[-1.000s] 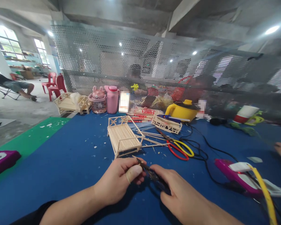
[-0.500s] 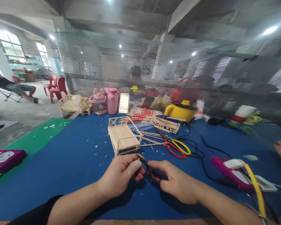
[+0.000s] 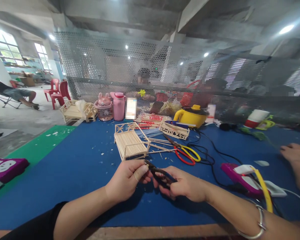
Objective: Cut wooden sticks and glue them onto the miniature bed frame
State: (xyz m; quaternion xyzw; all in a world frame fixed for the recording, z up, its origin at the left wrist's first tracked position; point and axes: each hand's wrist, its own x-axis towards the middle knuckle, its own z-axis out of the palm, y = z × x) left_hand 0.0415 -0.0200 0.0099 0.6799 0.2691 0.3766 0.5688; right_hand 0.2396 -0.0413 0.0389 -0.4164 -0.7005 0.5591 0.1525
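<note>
My left hand is closed, thumb against the fingers, on a small pale piece that is mostly hidden. Wrapped around the handles of dark pliers is my right hand. The jaws meet the left thumb and fingertips, at the pale piece. Just beyond my hands stands a small bed-shaped frame built of thin wooden sticks. Loose wooden sticks lie to its right, beside scissors with one red and one yellow handle.
Farther back are a smaller stick frame, a yellow pot, a pink jug and another stick model. A purple power strip with cables lies right. Another person's hand rests at the right edge.
The pliers' handles have spread wider, and the right hand's fingers have loosened around them. The other person's hand has come farther into view. My view has shifted slightly.
</note>
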